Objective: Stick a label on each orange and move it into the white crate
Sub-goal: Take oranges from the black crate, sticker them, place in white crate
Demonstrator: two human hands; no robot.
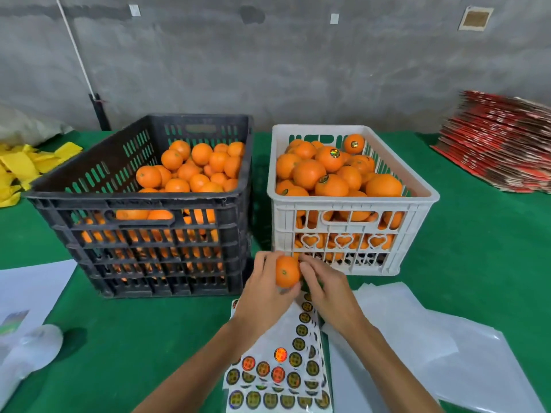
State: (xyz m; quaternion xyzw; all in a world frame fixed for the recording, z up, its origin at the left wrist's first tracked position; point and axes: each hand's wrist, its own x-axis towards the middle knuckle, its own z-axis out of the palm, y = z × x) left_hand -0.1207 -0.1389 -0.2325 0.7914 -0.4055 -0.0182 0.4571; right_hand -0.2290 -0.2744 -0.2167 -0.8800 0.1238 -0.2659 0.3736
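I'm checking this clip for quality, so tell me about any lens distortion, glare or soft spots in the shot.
Head view: wide-angle bending bows the white crate and black crate outward; holographic labels on the sticker sheet flash orange-red glare; the plastic bottle at lower left looks smeared and soft; lighting is flat, with a faint shadow beside that bottle; the held orange is fairly sharp.

A single wide-angle head camera looks forward and down across the green surface (149, 338) towards a grey wall (268, 70). Both forearms reach in from the bottom edge, close below it; the crates sit farther back.
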